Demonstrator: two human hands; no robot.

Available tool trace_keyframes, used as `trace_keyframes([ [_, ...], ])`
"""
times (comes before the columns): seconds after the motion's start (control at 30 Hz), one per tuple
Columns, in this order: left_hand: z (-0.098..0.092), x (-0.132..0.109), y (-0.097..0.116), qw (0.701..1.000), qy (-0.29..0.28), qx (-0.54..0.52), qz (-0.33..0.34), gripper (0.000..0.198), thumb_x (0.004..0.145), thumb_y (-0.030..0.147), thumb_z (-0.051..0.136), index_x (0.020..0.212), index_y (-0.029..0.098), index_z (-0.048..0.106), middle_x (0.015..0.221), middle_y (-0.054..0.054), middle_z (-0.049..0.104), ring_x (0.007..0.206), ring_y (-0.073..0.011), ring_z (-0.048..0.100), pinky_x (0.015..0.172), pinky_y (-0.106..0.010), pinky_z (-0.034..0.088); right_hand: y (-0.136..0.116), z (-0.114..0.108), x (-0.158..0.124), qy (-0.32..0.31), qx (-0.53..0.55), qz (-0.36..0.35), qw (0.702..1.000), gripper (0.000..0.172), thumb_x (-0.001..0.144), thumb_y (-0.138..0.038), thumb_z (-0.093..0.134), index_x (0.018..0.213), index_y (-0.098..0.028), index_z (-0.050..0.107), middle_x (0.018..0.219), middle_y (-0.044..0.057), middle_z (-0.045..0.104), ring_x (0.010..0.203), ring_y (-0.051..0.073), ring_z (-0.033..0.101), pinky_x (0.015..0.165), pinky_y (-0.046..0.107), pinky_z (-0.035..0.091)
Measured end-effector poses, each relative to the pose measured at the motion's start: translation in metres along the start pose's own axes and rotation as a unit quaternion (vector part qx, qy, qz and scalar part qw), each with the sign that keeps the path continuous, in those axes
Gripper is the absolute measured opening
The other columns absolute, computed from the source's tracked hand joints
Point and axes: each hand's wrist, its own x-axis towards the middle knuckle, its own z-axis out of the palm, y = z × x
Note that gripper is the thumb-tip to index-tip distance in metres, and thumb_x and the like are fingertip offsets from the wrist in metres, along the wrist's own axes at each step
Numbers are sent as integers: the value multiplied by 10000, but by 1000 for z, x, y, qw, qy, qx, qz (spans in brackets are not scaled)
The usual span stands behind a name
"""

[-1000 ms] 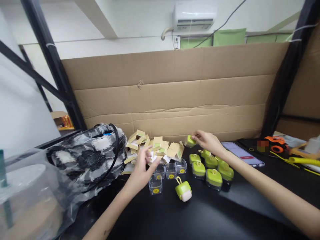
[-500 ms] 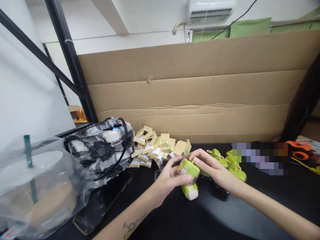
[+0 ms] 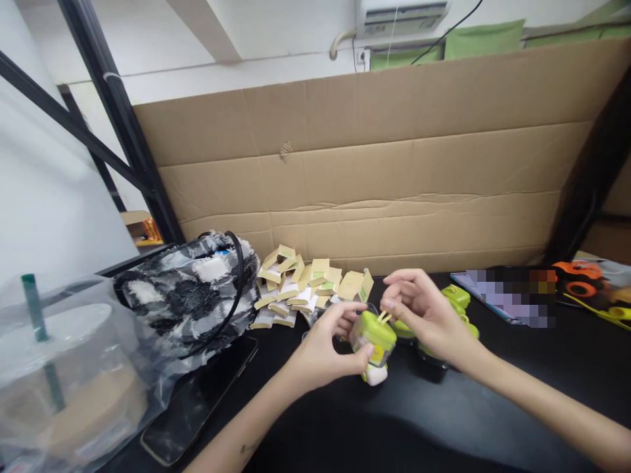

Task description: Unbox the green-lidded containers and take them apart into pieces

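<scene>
Turned since half a second ago, yellow label (image 3: 378, 355) brought round to the near side: the case (image 3: 374, 336), in the left hand (image 3: 325, 345), apparently clear of the tabletop (image 3: 315, 433). Shifted as well, from lying against the case to arching above it: the right hand (image 3: 431, 318).

On the left, fingers wrapped around the sides, thumb across the near face, likely to steady the case while leaving lid and top open to reach. On the right, fingers narrow, tips drawn together at the loop (image 3: 383, 316), to all appearances pinching it upright, probably to keep it off the lid.

Directly below and partly masked by the case: a pale block (image 3: 377, 376). Behind the right hand and wrist, half hidden: more green cases (image 3: 458, 297). Heaped beyond the left hand: opened cartons (image 3: 305, 289), in front of a cardboard panel (image 3: 345, 164). Crowding the left side: a shaggy bag (image 3: 197, 282), a dark phone (image 3: 197, 407) and a plastic-wrapped cup (image 3: 73, 374). At far right, well apart: an orange toy (image 3: 582, 279).
</scene>
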Motion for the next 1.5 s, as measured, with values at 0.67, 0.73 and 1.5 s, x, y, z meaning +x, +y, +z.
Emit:
trace_keyframes([
  [0.67, -25, -6, 6, 990, 13, 141, 22, 428, 656, 144, 628, 1070, 202, 532, 1045, -31, 545, 973, -188, 562, 929, -345, 458, -22, -42, 4, -48, -197, -2, 979, 169, 910, -410, 505, 900, -253, 567, 872, 25, 642, 812, 199, 602, 699, 312, 477],
  [0.73, -30, -7, 6, 984, 16, 176, -6, 417, 654, 151, 626, 1052, 207, 514, 1026, -25, 561, 955, -195, 558, 908, -353, 448, -21, -52, 6, -157, -250, 21, 955, 165, 911, -393, 505, 866, -253, 580, 850, 19, 651, 793, 203, 605, 696, 324, 473],
  [1.5, -31, -4, -23, 921, -65, 383, -29, 568, 611, 281, 738, 1129, 227, 513, 1348, -113, 370, 1279, -361, 290, 1063, -535, 227, 3, 6, -31, -290, -433, -39, 852, 214, 650, -154, 537, 772, -214, 373, 811, 8, 528, 738, 189, 495, 819, 406, 387],
])
